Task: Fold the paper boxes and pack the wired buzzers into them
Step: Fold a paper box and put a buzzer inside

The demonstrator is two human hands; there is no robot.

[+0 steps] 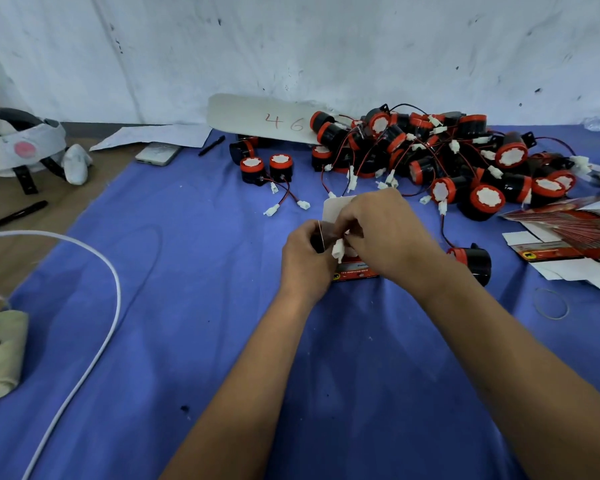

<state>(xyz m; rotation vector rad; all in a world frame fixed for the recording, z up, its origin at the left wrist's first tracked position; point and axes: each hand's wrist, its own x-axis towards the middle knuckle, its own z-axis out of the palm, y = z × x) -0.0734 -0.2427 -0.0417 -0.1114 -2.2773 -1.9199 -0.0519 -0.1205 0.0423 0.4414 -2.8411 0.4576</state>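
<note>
Hands meet over box (355, 271): left hand (305, 251) grips buzzer (317, 242), right hand (381, 233) pinches its wire, connector (338, 250) hanging between them.

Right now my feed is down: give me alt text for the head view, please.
Both hands meet over a blue cloth: the left hand grips a black buzzer while the right hand tucks its white connector into a small red paper box. A pile of red-and-black wired buzzers lies behind, and flat boxes are stacked at right.
</note>
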